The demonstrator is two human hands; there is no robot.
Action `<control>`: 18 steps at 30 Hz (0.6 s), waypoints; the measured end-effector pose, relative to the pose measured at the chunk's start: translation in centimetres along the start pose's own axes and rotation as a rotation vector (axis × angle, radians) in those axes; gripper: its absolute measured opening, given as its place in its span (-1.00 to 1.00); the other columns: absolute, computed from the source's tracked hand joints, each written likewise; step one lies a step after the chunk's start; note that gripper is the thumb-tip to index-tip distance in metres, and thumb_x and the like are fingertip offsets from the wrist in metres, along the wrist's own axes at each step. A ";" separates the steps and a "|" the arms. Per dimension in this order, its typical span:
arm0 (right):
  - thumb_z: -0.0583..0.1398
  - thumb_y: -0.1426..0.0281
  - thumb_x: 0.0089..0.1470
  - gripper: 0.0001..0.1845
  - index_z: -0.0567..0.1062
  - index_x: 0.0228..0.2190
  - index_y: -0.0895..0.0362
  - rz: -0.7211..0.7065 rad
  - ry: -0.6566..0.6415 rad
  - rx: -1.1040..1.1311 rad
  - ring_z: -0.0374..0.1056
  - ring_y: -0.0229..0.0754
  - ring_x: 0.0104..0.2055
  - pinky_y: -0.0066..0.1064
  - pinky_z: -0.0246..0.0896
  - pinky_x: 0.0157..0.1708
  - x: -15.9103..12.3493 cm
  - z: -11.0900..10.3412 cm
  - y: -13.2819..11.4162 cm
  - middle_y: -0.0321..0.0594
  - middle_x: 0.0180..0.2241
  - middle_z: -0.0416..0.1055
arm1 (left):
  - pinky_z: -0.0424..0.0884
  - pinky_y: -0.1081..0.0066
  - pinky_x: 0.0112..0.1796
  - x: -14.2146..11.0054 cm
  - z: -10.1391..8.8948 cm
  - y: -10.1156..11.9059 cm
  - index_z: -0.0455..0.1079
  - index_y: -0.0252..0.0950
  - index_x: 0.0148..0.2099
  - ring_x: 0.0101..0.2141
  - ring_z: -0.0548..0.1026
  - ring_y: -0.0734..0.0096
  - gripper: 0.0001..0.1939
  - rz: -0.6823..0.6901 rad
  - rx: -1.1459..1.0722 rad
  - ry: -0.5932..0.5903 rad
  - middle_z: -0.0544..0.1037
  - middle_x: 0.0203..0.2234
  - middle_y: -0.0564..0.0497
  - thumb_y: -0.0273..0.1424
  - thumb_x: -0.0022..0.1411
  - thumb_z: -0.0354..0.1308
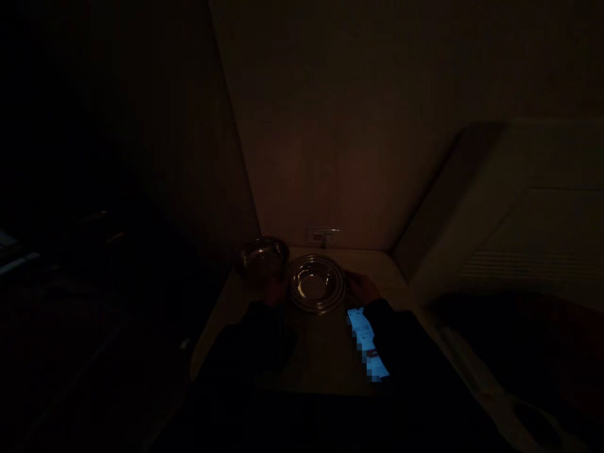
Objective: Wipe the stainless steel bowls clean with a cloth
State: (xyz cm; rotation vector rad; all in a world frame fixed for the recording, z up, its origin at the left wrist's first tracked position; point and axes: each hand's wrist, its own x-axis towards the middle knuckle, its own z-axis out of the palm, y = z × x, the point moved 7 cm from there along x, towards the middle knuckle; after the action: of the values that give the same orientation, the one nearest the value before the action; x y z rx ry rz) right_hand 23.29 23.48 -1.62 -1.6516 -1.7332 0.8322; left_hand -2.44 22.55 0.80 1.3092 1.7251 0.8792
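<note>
Several shiny round metal bowls (pixel 314 286) sit nested in one another on a small pale table. My right hand (pixel 362 287) is at their right rim, fingers curled against the edge. On the other side, my left hand (pixel 274 290) lies close to the left rim, very dim, and its fingers are lost in shadow. A separate metal bowl (pixel 264 253) stands behind my left hand, near the back left corner. Beneath my right wrist lies a phone (pixel 368 345) with a lit blue screen, partly covered by the dark sleeve.
The room is very dark. A wall rises behind the table (pixel 321 358), with a socket plate (pixel 323 235) low on it and something plugged in. To the right stands a pale panel with slats (pixel 500 264). Deep shadow fills the left side.
</note>
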 end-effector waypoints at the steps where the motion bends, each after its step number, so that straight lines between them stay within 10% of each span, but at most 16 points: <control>1: 0.13 0.28 0.19 -0.69 0.37 -0.06 0.14 -0.004 -0.002 0.013 0.35 -0.14 -0.10 -0.18 0.32 -0.12 -0.1 0.1 0.0 -0.14 -0.04 0.34 | 0.31 0.36 0.02 0.0 0.2 -0.2 0.44 -0.50 -0.03 0.04 0.40 0.18 -0.69 -0.006 0.008 -0.007 0.48 -0.03 -0.25 -0.47 0.22 0.07; 18: 0.13 0.28 0.19 -0.69 0.37 -0.06 0.15 0.053 -0.006 0.024 0.35 -0.14 -0.11 -0.18 0.32 -0.13 -0.1 0.6 -0.1 -0.14 -0.05 0.34 | 0.33 0.34 -0.03 -0.8 0.3 0.0 0.44 -0.52 -0.02 -0.03 0.45 0.15 -0.67 0.025 0.070 0.016 0.50 -0.07 -0.26 -0.45 0.20 0.09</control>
State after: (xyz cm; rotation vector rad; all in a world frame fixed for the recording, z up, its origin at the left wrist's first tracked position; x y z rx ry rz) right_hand 22.73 23.40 -1.95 -1.6872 -1.6829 0.8800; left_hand -2.07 21.82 0.77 1.3756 1.7696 0.8518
